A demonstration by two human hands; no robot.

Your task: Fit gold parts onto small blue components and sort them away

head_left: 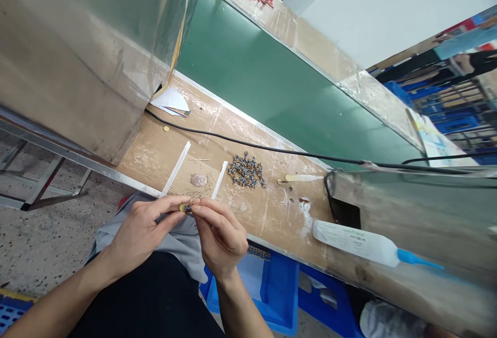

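My left hand (143, 226) pinches a small round yellow piece (183, 207) between thumb and forefinger, just over the bench's front edge. Against it, the fingertips of my right hand (219, 229) grip a small dark-blue and brass-coloured part (188, 208); fingers cover much of both, and I cannot tell whether they are joined. Beyond my hands, a pinkish lump (199, 179) sits among scattered tiny bits (194, 191) between two white strips (219, 179). A pile of similar small blue and brass-coloured parts (245, 171) lies farther right.
A black cable (217, 135) crosses the bench (209, 115). To the right lie a pale stick (303, 178) and a white bottle with a blue nozzle (355, 242). A blue bin (285, 291) stands below the edge. A green panel (264, 79) rises behind; another person (462, 58) is at upper right.
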